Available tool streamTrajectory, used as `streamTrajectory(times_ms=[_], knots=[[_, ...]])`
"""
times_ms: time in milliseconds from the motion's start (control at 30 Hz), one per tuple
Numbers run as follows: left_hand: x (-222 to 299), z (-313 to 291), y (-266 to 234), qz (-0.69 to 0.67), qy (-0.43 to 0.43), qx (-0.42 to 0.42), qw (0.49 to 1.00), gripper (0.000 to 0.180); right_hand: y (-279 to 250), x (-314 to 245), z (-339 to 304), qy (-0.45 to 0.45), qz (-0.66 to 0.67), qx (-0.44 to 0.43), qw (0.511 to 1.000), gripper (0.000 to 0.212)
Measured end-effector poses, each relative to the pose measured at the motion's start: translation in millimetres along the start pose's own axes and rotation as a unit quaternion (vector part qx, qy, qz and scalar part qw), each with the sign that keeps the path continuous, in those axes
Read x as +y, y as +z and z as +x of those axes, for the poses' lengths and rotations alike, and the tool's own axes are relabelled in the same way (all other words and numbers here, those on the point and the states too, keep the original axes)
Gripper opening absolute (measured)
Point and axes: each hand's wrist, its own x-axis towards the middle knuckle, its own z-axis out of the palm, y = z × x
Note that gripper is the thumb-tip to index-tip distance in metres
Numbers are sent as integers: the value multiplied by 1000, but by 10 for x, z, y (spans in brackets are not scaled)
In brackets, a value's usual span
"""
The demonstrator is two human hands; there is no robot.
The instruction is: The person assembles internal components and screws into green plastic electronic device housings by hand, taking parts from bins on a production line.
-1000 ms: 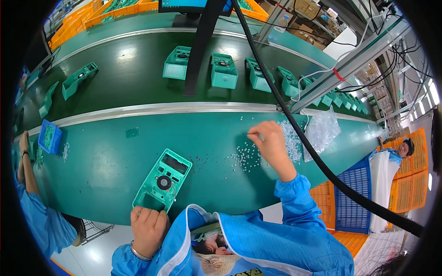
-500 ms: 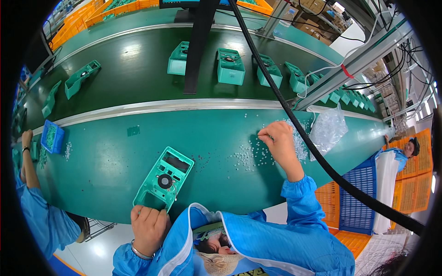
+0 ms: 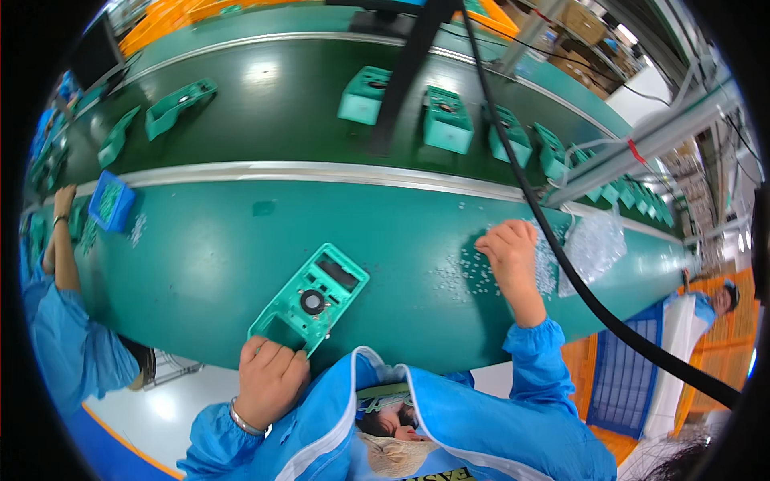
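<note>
My left hand is closed around the near end of a green plastic housing. The housing lies aslant near the table's front edge, with a round black speaker and a thin wire inside it. Over to the right, my right hand hovers above scattered small whitish parts, fingertips pinched together. Whatever sits between those fingertips is too small to make out. A clear plastic bag lies beside the parts, to the right.
Behind the green table, a dark green conveyor carries several similar housings. A black cable hangs across the right side. At far left, a co-worker's hand is near a blue bin of green pieces.
The whole view has shifted, so the table and its contents appear further right. My left hand keeps hold of the housing. My right hand stays pinched above the small parts.
</note>
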Motion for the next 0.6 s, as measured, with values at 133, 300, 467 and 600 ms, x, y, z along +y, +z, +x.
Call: streamTrajectory(times_ms=[133,300,467,600], knots=[[-105,46,16,-10,38,3,999,18,-10,98,-75,-3,9,-15,1000,11],[-237,30,-20,-18,65,-16,998,18,-214,-217,124,24,70,-44,996,11],[-275,0,-32,-24,81,-18,996,19,-183,-1241,546,-92,322,-127,934,16],[-298,-2,-41,-37,79,-18,996,17,14,-1700,758,-190,392,-191,880,16]])
